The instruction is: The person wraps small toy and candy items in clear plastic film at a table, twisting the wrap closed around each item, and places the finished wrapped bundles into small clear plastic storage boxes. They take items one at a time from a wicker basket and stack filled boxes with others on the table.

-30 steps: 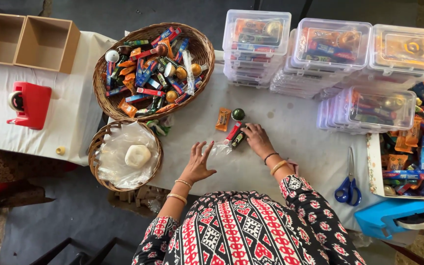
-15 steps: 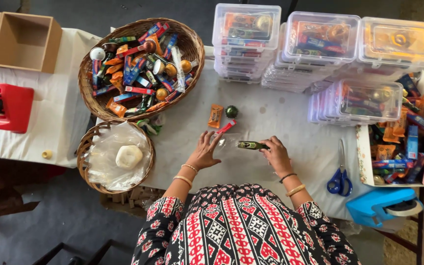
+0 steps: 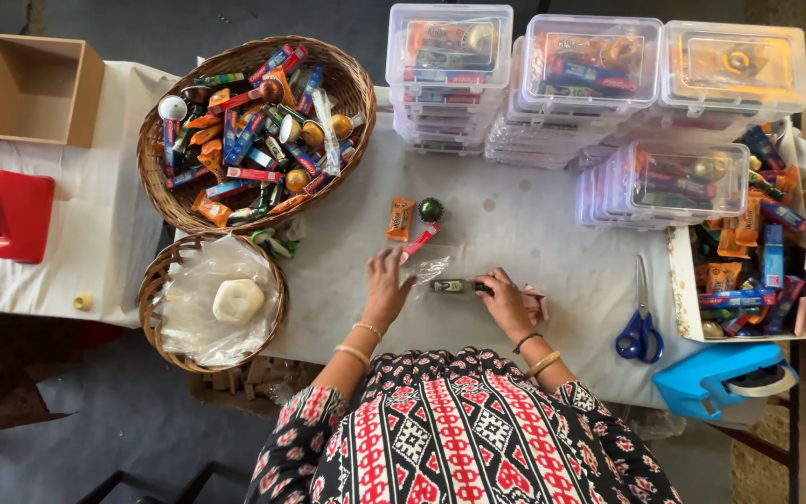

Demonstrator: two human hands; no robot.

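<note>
White-clothed table (image 3: pixel 534 215) | small green wrapped sweet (image 3: pixel 451 287) lain near centre, pinched at its right end by right hand (image 3: pixel 507 303) | left hand (image 3: pixel 386 287) spread flat on clear crinkly wrapper (image 3: pixel 429 271) | judged light, slippery; best gripped by ends.

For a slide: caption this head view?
Both hands, left hand and right hand, slide a green candy bar into clear wrap.

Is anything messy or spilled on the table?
A few green wrapped sweets lie outside the big basket, at its lower edge, as if they tumbled out. Everything else looks tidy.
</note>
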